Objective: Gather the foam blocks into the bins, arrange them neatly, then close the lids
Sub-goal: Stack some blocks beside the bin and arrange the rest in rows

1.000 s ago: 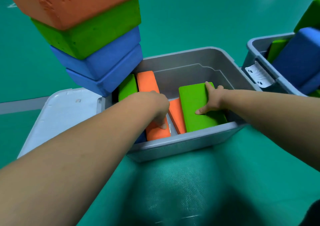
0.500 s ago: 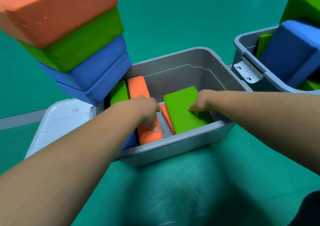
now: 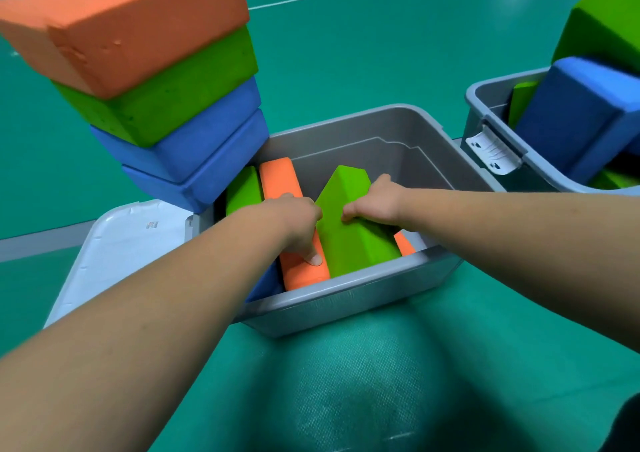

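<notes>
A grey bin (image 3: pixel 346 292) stands open on the floor in front of me. My right hand (image 3: pixel 375 202) grips the upper edge of a green foam block (image 3: pixel 349 240), which is tilted up on its long side inside the bin. My left hand (image 3: pixel 299 217) reaches in beside it, one fingertip pressing on an orange block (image 3: pixel 301 271) that stands on edge. Left of that stands another green block (image 3: pixel 242 192). A second orange block (image 3: pixel 403 243) shows under the tilted green one, and a blue block (image 3: pixel 266 283) sits at the near left corner.
A leaning stack of orange (image 3: pixel 131 25), green (image 3: pixel 173 95) and two blue blocks (image 3: pixel 201 153) towers at the bin's left. The white lid (image 3: pixel 114 243) hangs open on the left. A second grey bin (image 3: pixel 491 119) at right holds a blue block (image 3: pixel 571 115) and green blocks.
The green block lay flat under my right hand; it now tilts up on its side and has shifted left against the orange block. My left hand stays pressing on the orange block.
</notes>
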